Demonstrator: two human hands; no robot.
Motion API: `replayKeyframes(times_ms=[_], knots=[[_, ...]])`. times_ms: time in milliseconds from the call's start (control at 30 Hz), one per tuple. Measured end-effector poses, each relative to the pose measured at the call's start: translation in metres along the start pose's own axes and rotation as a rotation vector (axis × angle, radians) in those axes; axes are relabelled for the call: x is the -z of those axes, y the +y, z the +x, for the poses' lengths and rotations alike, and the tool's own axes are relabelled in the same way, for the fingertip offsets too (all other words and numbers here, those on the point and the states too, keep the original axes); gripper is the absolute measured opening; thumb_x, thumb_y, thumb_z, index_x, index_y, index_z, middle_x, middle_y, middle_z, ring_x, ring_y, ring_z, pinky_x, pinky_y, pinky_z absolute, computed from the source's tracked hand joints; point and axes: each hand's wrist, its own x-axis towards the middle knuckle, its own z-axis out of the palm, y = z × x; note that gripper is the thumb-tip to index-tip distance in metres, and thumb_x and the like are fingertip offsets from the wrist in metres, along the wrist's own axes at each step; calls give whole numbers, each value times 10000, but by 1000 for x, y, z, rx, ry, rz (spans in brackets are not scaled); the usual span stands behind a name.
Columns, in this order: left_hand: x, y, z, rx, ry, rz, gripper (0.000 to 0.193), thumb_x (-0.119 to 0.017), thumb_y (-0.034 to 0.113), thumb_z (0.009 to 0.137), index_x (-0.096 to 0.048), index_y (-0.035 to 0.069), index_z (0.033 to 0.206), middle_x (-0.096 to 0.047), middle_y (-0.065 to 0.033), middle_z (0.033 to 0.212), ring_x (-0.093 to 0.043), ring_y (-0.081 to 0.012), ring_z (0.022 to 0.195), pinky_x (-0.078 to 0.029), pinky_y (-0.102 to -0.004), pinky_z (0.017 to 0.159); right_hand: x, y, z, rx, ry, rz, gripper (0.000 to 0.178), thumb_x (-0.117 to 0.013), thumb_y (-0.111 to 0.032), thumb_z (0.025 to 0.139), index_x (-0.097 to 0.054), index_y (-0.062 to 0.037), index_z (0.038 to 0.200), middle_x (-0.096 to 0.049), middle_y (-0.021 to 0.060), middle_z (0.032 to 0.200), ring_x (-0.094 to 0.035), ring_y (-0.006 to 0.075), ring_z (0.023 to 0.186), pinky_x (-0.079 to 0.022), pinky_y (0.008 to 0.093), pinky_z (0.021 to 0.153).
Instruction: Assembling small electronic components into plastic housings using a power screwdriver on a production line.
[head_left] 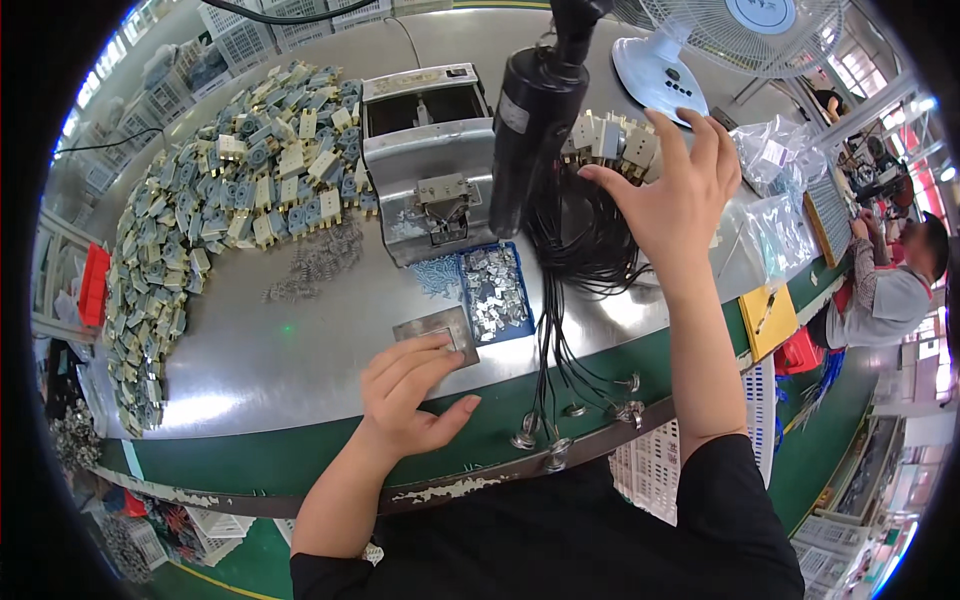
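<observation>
My left hand lies over a small flat metal plate near the front of the bench, its fingers stretched out and the thumb apart. Just beyond the plate sits a blue tray holding many small metal parts, with a scatter of light-blue screws next to it. My right hand is raised at the right with thumb and fingers spread. It is close to a row of cream plug-like modules. A bundle of black cables hangs beside it; their metal ends rest at the front edge.
A metal fixture machine stands mid-bench beside a black cylindrical tool. A large heap of grey and cream modules and a pile of springs are left. A fan, plastic bags and a seated person are right.
</observation>
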Motion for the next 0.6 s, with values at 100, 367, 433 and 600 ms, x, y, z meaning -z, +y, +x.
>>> replayKeyframes(times_ms=[100,367,433,600], knots=[[-4,0,-1,13,18,-35,292,-853,189,814,-719,15,1006,-773,-116,929,-773,-348,928,-618,-430,813,2,-6,4,163,-33,177,522,-891,-187,729,-751,-197,1233,-629,83,1376,-556,323,1325,-381,479,1119],[-5,-2,4,-24,22,-87,233,-883,116,741,-744,68,922,-749,-60,899,-771,-246,868,-613,-353,703,13,24,-31,137,20,139,182,-806,-93,798,-788,-133,975,-734,4,1207,-599,310,1274,-387,483,1105],[-5,-2,3,-11,22,-94,231,-882,114,738,-744,68,918,-749,-58,899,-770,-242,870,-615,-355,705,24,20,-41,162,-5,99,188,-823,-113,809,-794,-132,993,-734,4,1222,-585,324,1293,-380,492,1117],[-7,-1,1,-16,1,-138,241,-869,106,766,-723,54,951,-749,-72,893,-769,-277,849,-621,-384,739,62,7,-71,287,-181,392,149,-820,-93,833,-756,-67,965,-753,91,1026,-693,342,992,-533,431,867]])
